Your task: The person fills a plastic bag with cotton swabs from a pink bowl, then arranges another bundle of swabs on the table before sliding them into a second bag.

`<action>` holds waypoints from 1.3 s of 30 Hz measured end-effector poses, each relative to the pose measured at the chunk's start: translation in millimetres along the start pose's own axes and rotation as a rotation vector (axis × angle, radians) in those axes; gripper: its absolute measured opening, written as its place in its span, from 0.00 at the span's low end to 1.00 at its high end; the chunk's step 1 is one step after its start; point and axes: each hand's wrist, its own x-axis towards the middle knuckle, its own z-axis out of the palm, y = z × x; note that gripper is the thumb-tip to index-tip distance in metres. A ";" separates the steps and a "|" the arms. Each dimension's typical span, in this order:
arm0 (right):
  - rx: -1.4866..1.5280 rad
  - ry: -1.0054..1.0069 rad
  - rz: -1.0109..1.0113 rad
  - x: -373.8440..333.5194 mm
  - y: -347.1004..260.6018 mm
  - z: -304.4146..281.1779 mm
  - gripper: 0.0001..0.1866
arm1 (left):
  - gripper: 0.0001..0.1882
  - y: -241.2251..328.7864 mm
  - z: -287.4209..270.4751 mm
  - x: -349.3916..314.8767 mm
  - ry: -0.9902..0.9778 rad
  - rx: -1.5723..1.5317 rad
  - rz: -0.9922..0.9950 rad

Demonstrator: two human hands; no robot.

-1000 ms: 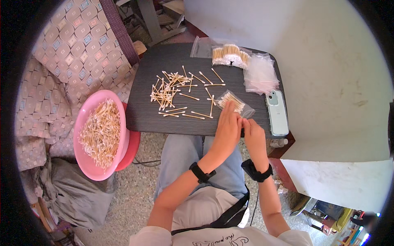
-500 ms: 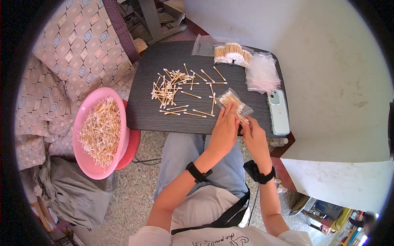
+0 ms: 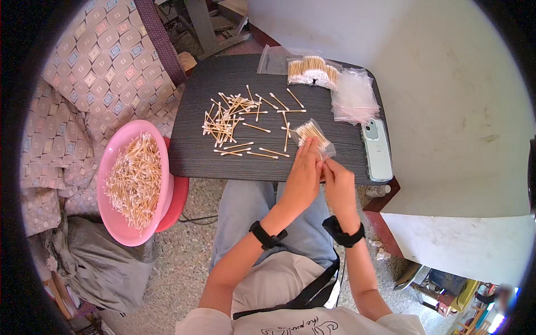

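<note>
A small clear zip bag of cotton swabs (image 3: 311,133) lies at the near right part of the dark table, the swabs lined up side by side inside. My left hand (image 3: 302,174) grips it, long fingers laid over its near part and the thumb hidden. Close against it, my right hand (image 3: 339,187) pinches the near right edge of the bag; its fingertips are partly covered. Left of the bag, loose cotton swabs (image 3: 226,117) form a messy pile, with several more scattered singly around it.
Filled swab bags (image 3: 314,71) sit at the table's far edge, beside a stack of clear bags (image 3: 354,95). A pale phone (image 3: 377,151) lies along the right edge of the table (image 3: 190,162). Left of it stands a pink basin (image 3: 113,223) heaped with swabs. A wall rises on the right.
My right hand has shifted left and closer to my left hand. Swab ends that stuck out near my right fingers no longer show there. The whole view has shifted slightly.
</note>
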 end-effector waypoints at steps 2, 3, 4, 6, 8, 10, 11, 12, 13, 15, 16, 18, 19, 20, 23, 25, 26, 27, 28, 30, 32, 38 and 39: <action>0.337 -0.038 0.263 0.4 -3.3 -10.5 0.04 | 0.21 -2.9 -3.1 -0.5 0.012 0.008 -0.034; 0.337 -0.040 0.262 1.2 -1.9 -13.3 0.04 | 0.23 -4.0 -5.2 -1.0 -0.027 -0.023 -0.024; 0.319 0.088 0.251 2.6 -0.1 -15.8 0.06 | 0.25 -5.0 -7.3 -1.6 -0.065 -0.054 -0.014; 0.294 0.220 0.241 6.7 4.9 -21.4 0.10 | 0.27 0.6 -11.5 0.0 -0.058 -0.004 0.023; 0.385 0.049 0.210 14.1 7.8 -24.4 0.18 | 0.28 2.3 -12.3 0.8 -0.050 0.049 0.060; 0.324 -0.002 0.162 18.1 14.5 -21.3 0.16 | 0.28 -0.6 -11.3 1.2 0.005 0.136 0.014; 0.261 -0.052 0.114 19.3 19.4 -19.1 0.15 | 0.28 -1.0 -11.3 2.5 0.006 0.136 0.016; 0.260 -0.051 0.113 18.3 23.1 -17.4 0.15 | 0.26 -1.5 -11.8 3.5 -0.003 0.225 0.075; 0.267 -0.032 0.116 16.0 26.4 -15.9 0.14 | 0.24 -1.8 -11.8 4.4 -0.011 0.314 0.134; 0.281 -0.023 0.113 13.8 27.6 -14.9 0.12 | 0.23 -6.5 -8.6 2.4 0.001 0.352 0.140; 0.271 -0.027 0.065 13.1 27.8 -15.6 0.11 | 0.22 -9.0 -7.2 1.5 0.008 0.385 0.147; 0.262 -0.029 0.023 11.4 30.0 -16.6 0.11 | 0.22 -11.2 -7.2 0.6 0.013 0.390 0.139; 0.291 -0.033 0.016 11.2 32.3 -16.3 0.11 | 0.22 -12.2 -7.3 0.3 0.019 0.394 0.133; 0.320 -0.036 0.008 11.4 32.8 -15.9 0.11 | 0.22 -12.2 -8.0 1.1 0.018 0.395 0.134; 0.336 -0.110 0.055 10.7 29.3 -16.0 0.10 | 0.20 -8.8 -10.5 6.6 0.028 0.329 0.040; 0.336 -0.084 0.044 10.6 29.4 -14.8 0.10 | 0.17 -2.4 -12.8 13.4 0.228 0.377 0.055; 0.336 -0.062 0.036 10.2 29.3 -14.4 0.09 | 0.17 1.6 -14.5 14.7 0.226 0.375 0.056; 0.336 -0.060 0.038 10.4 28.8 -15.2 0.09 | 0.14 6.4 -17.1 15.8 0.259 0.313 0.011; 0.368 -0.044 0.105 11.1 27.6 -17.1 0.08 | 0.12 8.8 -18.4 15.8 0.291 0.250 -0.035; 0.404 -0.026 0.171 11.3 21.3 -20.3 0.08 | 0.11 6.8 -22.3 10.7 0.240 0.065 -0.110; 0.296 0.101 -0.006 12.7 14.0 -22.0 0.06 | 0.11 7.5 -24.5 10.0 0.187 -0.121 -0.187; 0.281 0.187 0.013 26.0 -5.0 -32.7 0.04 | 0.06 21.9 -50.8 28.3 0.167 -0.223 -0.105; 0.278 0.193 0.015 30.2 -1.7 -34.1 0.04 | 0.06 21.4 -54.6 31.4 0.160 -0.196 -0.056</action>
